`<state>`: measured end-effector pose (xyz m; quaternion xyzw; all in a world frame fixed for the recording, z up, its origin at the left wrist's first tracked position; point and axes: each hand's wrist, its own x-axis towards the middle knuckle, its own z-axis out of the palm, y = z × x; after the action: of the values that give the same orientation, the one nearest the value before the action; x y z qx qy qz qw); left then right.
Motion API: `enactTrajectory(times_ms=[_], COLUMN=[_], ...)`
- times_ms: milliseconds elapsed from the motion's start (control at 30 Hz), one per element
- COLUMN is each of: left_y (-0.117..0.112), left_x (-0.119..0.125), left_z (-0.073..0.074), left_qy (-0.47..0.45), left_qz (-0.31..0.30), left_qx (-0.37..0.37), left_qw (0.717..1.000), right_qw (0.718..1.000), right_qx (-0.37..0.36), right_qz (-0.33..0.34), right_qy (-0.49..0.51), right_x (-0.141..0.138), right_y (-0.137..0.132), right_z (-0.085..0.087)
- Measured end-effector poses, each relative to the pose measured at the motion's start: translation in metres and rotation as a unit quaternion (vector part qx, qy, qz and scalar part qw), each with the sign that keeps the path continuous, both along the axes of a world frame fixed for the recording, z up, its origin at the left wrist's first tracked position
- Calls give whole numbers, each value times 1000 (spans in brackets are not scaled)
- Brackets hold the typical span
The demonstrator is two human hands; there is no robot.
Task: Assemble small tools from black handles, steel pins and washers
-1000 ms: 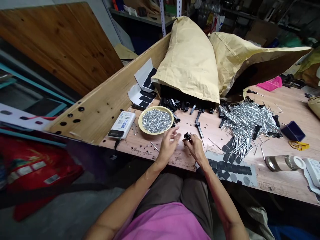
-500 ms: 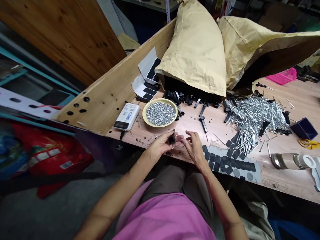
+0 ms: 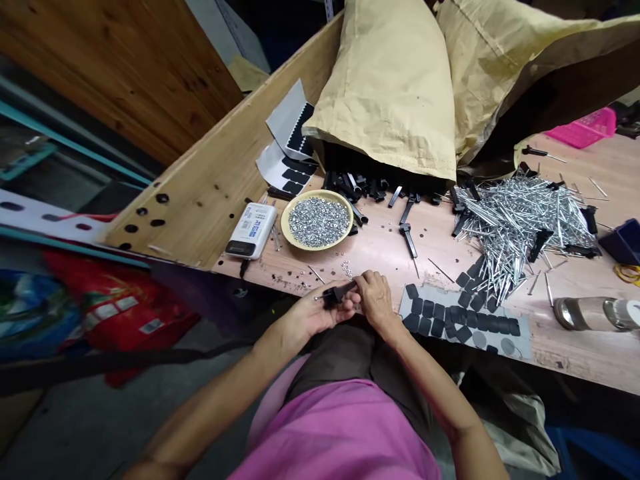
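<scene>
We have the black part point(image 3: 336, 295) in both hands, above the front edge of the worktop point(image 3: 380, 253). Our left hand point(image 3: 320, 312) lies palm up beneath it, fingers loosely curled round it; our right hand point(image 3: 376, 298) has its fingers drawn together at the part's right end, their tips partly hidden. A small metal tip shows at the left end.

Just beyond our hands, a few loose nuts point(image 3: 347, 268) lie scattered, and behind them sits the bowl point(image 3: 314, 247), heaped with more nuts. Left of it we see the white device point(image 3: 251, 230) with its cable point(image 3: 244, 268) running over the edge.

The front sack point(image 3: 385, 93) takes up the worktop's back, its mouth facing us with black pieces spilling out; the second sack point(image 3: 480, 67) leans beside it. The heap of screws point(image 3: 520, 220) blocks much of the right side. Nearer us, the grey sheet point(image 3: 525, 340) of black pads point(image 3: 457, 317) reaches the front edge, just beside our right wrist, with the jar point(image 3: 590, 315) past it.
</scene>
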<state>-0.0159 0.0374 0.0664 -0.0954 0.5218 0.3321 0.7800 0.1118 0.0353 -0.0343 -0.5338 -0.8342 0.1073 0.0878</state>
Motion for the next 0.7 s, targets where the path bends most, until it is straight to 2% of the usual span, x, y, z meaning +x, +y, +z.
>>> enactTrajectory(times_ms=[167,233,300,400,500,633,700], left_y=[-10,-14,-16,-15,-12,-11,-10], left_x=[0,3,9,16,20,26,30], left_z=[-1,-1,-2,-2,-1,4,8], left_qy=[-49,-55,-62,-59,-65,5,2], left_qz=[-34,-68,-105,-114,-108,-85,-96], left_qx=[3,6,-3,-35,-57,32,24], left_qw=[998,996,993,991,990,996,995], right_qw=[1000,997,985,944,902,856,828], right_qx=[20,17,11,3,-3,-18,-42], right_qz=[-24,-65,-118,-189,-251,-318,-346], right_qy=[1,44,126,271,350,406,440], right_x=[4,10,17,33,49,63,65], right_y=[1,3,5,7,6,-1,-4], right_z=[-8,-10,-10,-5,4,13,14])
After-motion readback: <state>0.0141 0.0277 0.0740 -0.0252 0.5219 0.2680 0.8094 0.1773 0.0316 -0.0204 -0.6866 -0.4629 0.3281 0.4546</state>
